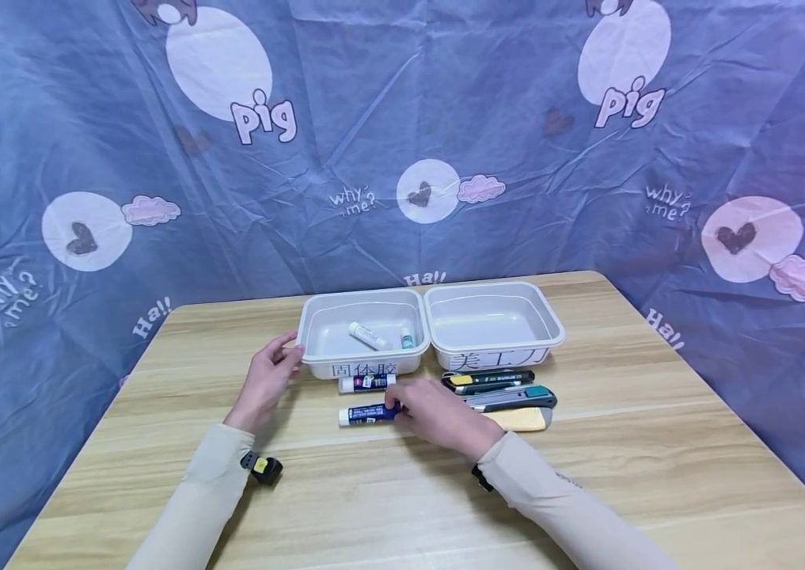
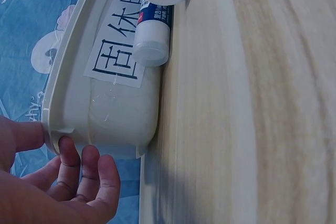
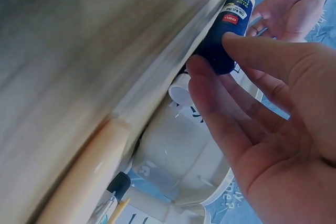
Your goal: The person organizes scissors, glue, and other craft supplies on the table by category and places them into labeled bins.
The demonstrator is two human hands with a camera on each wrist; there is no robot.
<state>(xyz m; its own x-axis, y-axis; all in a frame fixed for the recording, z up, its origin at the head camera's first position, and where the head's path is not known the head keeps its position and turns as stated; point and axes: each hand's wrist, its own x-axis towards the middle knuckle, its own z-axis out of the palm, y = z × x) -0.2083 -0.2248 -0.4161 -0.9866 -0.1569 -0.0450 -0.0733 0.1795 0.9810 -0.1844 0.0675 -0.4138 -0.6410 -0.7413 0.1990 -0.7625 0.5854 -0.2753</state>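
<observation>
Blue cloth (image 1: 359,119) backs a wooden table (image 1: 374,491). Beside the left tub (image 1: 359,310), rim pinched by the left hand (image 1: 272,378), stands the right tub (image 1: 487,305). Front-right of the left tub lie knives (image 1: 512,397); before it, the right hand (image 1: 438,413) pinches one end of a blue glue stick (image 1: 366,415), probably light, stiff, apt to roll, best gripped mid-barrel; another stick (image 1: 365,383) between could obstruct.

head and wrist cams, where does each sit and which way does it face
Head: on the head, facing forward and down at the table; left hand, right hand and sleeves show.
Left wrist: worn there, facing the left tub; left hand shows.
Right wrist: worn there, facing the blue glue stick the right hand pinches; both hands and a sleeve show.
Shared by both wrist views: left tub, left hand.
</observation>
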